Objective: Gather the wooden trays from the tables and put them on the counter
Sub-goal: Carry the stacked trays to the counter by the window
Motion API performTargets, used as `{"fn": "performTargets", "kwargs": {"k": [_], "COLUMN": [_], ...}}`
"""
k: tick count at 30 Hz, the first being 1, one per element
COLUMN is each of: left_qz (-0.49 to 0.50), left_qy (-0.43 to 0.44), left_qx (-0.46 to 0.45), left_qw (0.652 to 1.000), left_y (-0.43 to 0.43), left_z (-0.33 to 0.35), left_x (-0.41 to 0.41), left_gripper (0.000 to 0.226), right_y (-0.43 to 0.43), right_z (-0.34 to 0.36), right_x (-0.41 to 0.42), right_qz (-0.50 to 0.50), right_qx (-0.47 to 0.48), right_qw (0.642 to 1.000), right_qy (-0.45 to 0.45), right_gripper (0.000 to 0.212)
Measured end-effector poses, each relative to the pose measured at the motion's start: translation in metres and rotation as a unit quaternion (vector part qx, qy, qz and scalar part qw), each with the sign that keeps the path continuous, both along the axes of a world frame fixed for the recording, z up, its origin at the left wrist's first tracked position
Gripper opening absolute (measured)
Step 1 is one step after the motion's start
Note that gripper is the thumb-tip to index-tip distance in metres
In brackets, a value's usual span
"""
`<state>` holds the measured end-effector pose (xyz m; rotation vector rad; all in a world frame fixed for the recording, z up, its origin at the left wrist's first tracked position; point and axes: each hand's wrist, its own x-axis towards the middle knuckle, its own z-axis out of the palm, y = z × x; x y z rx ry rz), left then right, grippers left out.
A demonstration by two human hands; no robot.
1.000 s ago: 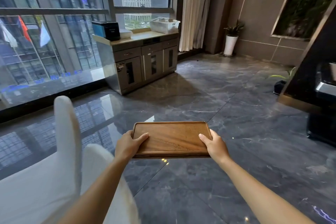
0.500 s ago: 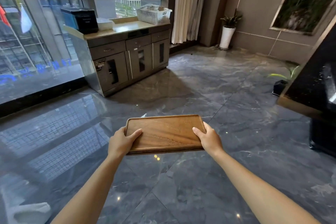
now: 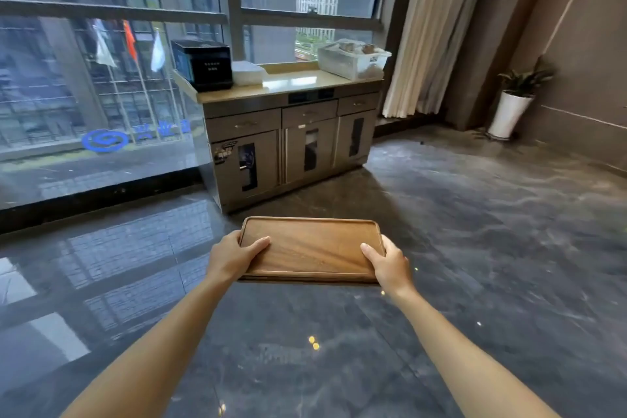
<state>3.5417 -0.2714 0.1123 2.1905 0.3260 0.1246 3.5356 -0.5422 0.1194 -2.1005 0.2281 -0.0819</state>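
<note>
A flat brown wooden tray with a low rim is held level in front of me, over the dark marble floor. My left hand grips its left short edge, thumb on top. My right hand grips the right short edge the same way. A second thin edge shows under the tray's front; I cannot tell whether it is another tray. Straight ahead stands the counter, a grey cabinet with a beige top, against the window.
On the counter sit a black box appliance at the left, a white stack beside it and a white basket at the right. A cream curtain and a white potted plant stand to the right. Glass wall on the left.
The view has swung left and moved closer to the counter, which is now centred and larger. The white chair at lower left has left the view. Both hands keep the same hold on the tray.
</note>
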Motion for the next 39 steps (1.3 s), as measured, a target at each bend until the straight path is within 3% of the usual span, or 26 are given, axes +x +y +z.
{"fn": "performTargets", "kwargs": {"k": [11,21,33,39], "left_qz": [0.034,0.041,0.059,0.096], "left_qy": [-0.022,-0.029,-0.017,-0.016], "left_qx": [0.003,0.013,-0.013,-0.017], "left_qw": [0.999,0.999,0.998,0.995], "left_y": [0.013,0.046,0.013,-0.002], "left_z": [0.005,0.016,-0.001,0.005], "left_x": [0.277,0.59,0.896,1.058], "left_gripper": [0.033,0.053,0.055,0.057], "right_y": [0.014,0.044,0.017,0.0], "right_z": [0.0,0.015,-0.008,0.002], "right_x": [0.299,0.608,0.932,1.119], "right_qz": [0.033,0.045,0.056,0.114], "right_qx": [0.018,0.029,0.01,0.011], "right_qw": [0.999,0.998,0.998,0.993], "right_qy": [-0.023,-0.028,-0.02,-0.037], "right_gripper": [0.038,0.05,0.056,0.052]}}
